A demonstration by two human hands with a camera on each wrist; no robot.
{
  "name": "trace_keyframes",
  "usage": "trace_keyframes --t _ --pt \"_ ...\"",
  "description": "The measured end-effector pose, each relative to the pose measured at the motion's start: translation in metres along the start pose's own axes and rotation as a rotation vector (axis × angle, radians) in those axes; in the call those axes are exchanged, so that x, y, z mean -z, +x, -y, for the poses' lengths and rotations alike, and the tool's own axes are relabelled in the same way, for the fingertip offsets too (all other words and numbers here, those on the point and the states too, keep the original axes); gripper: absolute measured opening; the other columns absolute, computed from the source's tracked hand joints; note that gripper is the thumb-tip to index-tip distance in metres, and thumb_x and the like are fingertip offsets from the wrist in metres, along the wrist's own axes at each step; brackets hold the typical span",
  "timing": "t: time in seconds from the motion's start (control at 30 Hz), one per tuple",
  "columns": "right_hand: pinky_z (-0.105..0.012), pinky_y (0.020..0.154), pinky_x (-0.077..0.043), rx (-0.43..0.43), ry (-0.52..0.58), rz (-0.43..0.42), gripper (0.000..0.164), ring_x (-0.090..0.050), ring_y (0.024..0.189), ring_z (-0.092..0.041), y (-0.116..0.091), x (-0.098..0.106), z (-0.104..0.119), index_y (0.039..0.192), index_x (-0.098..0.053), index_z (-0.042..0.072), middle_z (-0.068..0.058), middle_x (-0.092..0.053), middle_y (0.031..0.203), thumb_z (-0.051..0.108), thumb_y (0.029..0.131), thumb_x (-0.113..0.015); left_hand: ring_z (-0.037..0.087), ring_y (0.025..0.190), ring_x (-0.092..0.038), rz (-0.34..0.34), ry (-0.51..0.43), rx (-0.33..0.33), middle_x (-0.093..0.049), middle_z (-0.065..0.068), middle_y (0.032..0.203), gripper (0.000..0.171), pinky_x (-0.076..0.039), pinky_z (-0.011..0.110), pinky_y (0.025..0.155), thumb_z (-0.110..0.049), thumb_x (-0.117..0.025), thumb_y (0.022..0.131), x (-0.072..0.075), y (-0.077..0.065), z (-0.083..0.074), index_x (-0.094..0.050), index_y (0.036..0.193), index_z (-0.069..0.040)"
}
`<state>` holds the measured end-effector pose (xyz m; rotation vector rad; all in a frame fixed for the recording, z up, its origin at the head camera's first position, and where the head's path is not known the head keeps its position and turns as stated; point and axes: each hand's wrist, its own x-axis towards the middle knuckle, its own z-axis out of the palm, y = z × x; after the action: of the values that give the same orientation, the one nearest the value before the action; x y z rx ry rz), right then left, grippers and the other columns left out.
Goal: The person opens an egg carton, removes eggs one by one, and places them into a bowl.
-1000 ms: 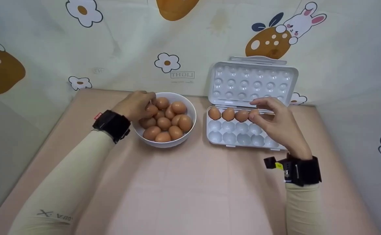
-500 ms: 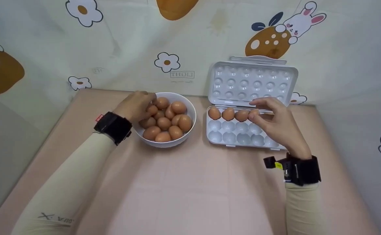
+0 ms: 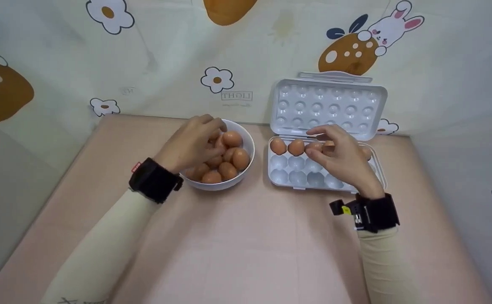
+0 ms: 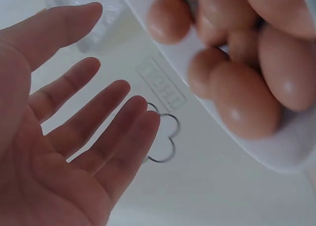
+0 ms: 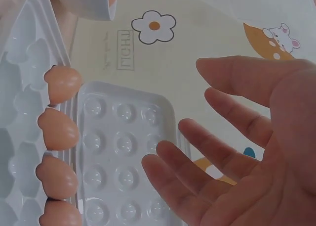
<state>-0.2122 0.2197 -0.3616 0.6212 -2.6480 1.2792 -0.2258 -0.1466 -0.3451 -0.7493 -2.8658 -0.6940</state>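
A white bowl holds several brown eggs. Over its left part hovers my left hand, covering some of them; in the left wrist view the fingers spread loosely with nothing between them. To the right stands a white egg box, its lid raised at the back. Brown eggs sit along its back row, while visible hollows in the front rows are bare. My right hand is above this box, partly hiding the back row. In the right wrist view, its relaxed fingers hold nothing.
Both containers stand near the back edge of a table with a pinkish cover. A pale printed curtain hangs right behind them and along the sides. Little space separates the raised lid from that curtain.
My left hand has shifted right, farther over the bowl's eggs. My right hand has moved left along the box's back row, uncovering an egg at the right end.
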Motion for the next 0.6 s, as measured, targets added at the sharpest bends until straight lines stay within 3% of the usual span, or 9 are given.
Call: trace_keyframes --t 0.23,0.33,0.6 --pt "-0.042 0.099 -0.059 0.067 -0.13 0.082 0.044 -0.064 0.117 -0.028 0.025 -0.013 -0.002 0.134 -0.066 0.005 -0.013 -0.065 0.133 0.004 0.092 -0.079 0.03 0.127 -0.056 -0.076 -0.038 -0.075 -0.064 0.008 0.134 0.043 -0.048 0.052 0.108 -0.023 -0.084 0.092 -0.017 -0.009 -0.024 -0.067 0.13 -0.013" --pt "-0.044 0.098 -0.056 0.09 -0.198 0.122 0.047 -0.06 0.116 -0.029 0.036 -0.021 -0.002 0.137 -0.066 0.006 -0.014 -0.064 0.134 0.007 0.092 -0.08 0.032 0.132 -0.052 -0.103 -0.052 -0.076 -0.061 0.007 0.142 0.05 -0.047 0.055 0.11 -0.026 -0.086 0.091 -0.026 -0.012 -0.031 -0.066 0.135 -0.014" --pt "-0.044 0.097 -0.054 0.07 -0.362 0.242 0.049 -0.062 0.107 -0.029 0.053 -0.043 -0.007 0.14 -0.065 0.01 -0.013 -0.062 0.133 0.008 0.092 -0.078 0.023 0.134 -0.052 -0.163 -0.025 -0.141 -0.059 0.004 0.143 0.059 -0.046 0.041 0.115 -0.035 -0.088 0.089 -0.05 -0.018 -0.043 -0.064 0.14 -0.017"
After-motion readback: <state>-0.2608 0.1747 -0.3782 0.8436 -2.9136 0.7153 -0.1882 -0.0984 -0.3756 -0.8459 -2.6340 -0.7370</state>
